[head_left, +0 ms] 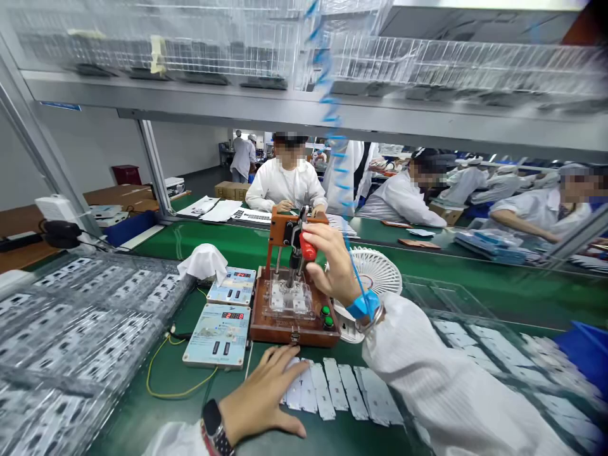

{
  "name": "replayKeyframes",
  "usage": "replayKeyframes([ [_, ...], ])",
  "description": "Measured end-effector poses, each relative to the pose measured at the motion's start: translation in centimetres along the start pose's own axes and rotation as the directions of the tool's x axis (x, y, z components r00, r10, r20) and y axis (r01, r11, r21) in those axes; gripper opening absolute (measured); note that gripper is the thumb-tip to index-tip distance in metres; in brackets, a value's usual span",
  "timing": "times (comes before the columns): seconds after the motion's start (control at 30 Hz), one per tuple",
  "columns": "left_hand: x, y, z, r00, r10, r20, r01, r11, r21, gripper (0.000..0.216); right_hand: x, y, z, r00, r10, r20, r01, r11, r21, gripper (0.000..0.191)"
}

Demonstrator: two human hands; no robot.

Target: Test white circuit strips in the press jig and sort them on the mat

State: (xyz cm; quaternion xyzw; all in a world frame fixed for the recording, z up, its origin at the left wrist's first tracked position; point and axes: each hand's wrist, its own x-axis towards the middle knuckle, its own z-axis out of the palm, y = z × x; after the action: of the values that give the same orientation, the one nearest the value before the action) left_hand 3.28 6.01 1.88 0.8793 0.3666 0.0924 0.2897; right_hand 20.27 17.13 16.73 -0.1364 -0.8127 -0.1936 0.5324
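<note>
My right hand is closed round the red handle of the lever on a brown press fixture, raised above its clear plate. A blue wrist strap with a coiled blue cord sits on that wrist. My left hand lies flat with fingers spread on the green mat, touching the left end of a row of several small white strips just in front of the fixture. A watch is on my left wrist.
Two meter boxes with red digits stand left of the fixture, with a white cloth behind. Trays of parts fill the left; clear trays the right. A white fan stands behind. Other people in white work across the bench.
</note>
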Motion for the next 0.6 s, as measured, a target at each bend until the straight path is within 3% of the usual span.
replayKeyframes([
  [0.1,0.2,-0.1,0.4,0.999,-0.009,-0.037,0.008,1.0,-0.017,0.089,-0.2,-0.1,-0.6,0.996,-0.066,0.056,0.067,0.998,-0.019,0.031],
  [0.17,0.3,-0.2,0.6,0.998,-0.007,-0.065,0.006,1.0,-0.024,0.087,1.0,-0.1,-1.0,0.998,-0.053,0.03,0.053,0.999,-0.003,0.027],
  [0.23,0.4,-0.2,0.6,0.997,0.009,-0.081,-0.011,1.0,-0.026,0.086,3.5,0.1,-1.3,0.996,0.077,-0.035,-0.076,0.996,0.049,0.034],
  [0.3,0.4,-0.3,0.5,0.996,0.029,-0.085,-0.03,0.999,-0.012,0.084,7.1,0.9,-1.3,0.953,0.299,-0.049,-0.293,0.951,0.102,0.047],
  [0.37,0.3,-0.3,0.5,0.995,0.044,-0.094,-0.041,0.999,0.03,0.078,10.9,2.5,-1.1,0.871,0.481,0.097,-0.489,0.868,0.083,0.064],
  [0.4,0.2,-0.3,0.5,0.993,0.052,-0.102,-0.047,0.997,0.059,0.075,12.5,3.4,-1.0,0.801,0.572,0.179,-0.585,0.811,0.026,0.067],
  [0.47,0.1,-0.3,0.6,0.989,0.081,-0.122,-0.066,0.989,0.13,0.071,14.1,5.0,-0.8,0.685,0.69,0.236,-0.682,0.72,-0.129,0.048],
  [0.5,0.0,-0.4,0.7,0.986,0.101,-0.129,-0.079,0.983,0.169,0.069,14.0,5.5,-0.8,0.663,0.718,0.211,-0.694,0.695,-0.185,0.032],
  [0.53,-0.1,-0.5,0.8,0.984,0.121,-0.133,-0.092,0.974,0.208,0.069,13.2,5.5,-0.9,0.667,0.727,0.164,-0.692,0.685,-0.228,0.016],
  [0.6,-0.2,-0.7,1.2,0.98,0.148,-0.136,-0.105,0.955,0.279,0.071,9.7,4.4,-1.3,0.712,0.702,0.026,-0.68,0.698,-0.224,0.015],
])
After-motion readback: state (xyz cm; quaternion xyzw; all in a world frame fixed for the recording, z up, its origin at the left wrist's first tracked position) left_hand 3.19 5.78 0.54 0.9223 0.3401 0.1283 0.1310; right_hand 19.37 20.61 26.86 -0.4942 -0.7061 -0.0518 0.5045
